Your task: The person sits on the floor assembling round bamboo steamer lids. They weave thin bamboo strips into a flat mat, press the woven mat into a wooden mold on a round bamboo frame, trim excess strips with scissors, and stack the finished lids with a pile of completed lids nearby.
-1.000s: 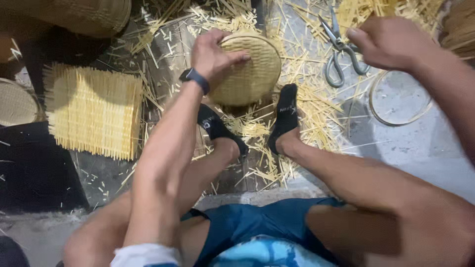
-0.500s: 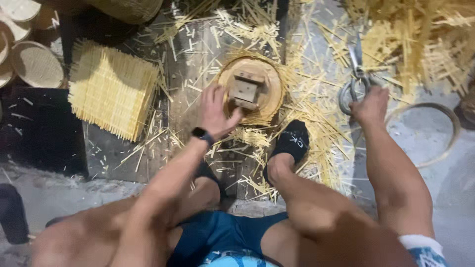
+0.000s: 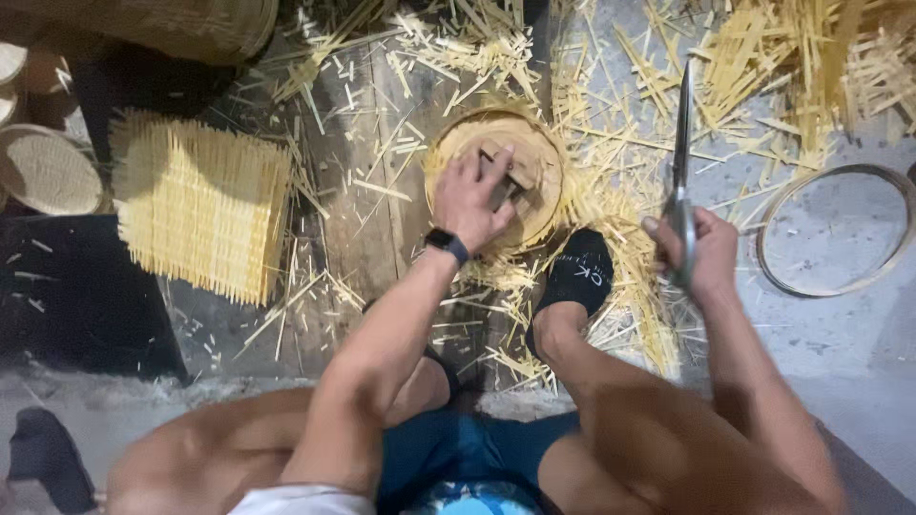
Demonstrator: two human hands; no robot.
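left hand (image 3: 470,202) is spread flat w/ fingers splayed, pressing down on the small wooden block (image 3: 512,175) that sits on the round woven basket (image 3: 496,176); it's pinning, not gripping. the basket lies on the floor just ahead of the person's feet, right next to the black sock (image 3: 575,274). right hand (image 3: 701,250) has its fingers curled tight around the handles of the big scissors (image 3: 681,162), blades pointing up and away, and they look closed or nearly so, though can't tell for sure. the blades are off to the right of the basket, not touching it. as to progress: the basket is woven and round already, its rim looks fairly even from here, but loose stiff ends around the edge are hard to make out. straw offcuts (image 3: 620,143) cover the floor all round, so plenty of cutting looks done. a square woven mat (image 3: 200,215) lies to the left, edges untrimmed w/ strands sticking out. a bare hoop (image 3: 835,229) lies on the right, nothing woven on it yet. more baskets (image 3: 43,167) sit at the far left.
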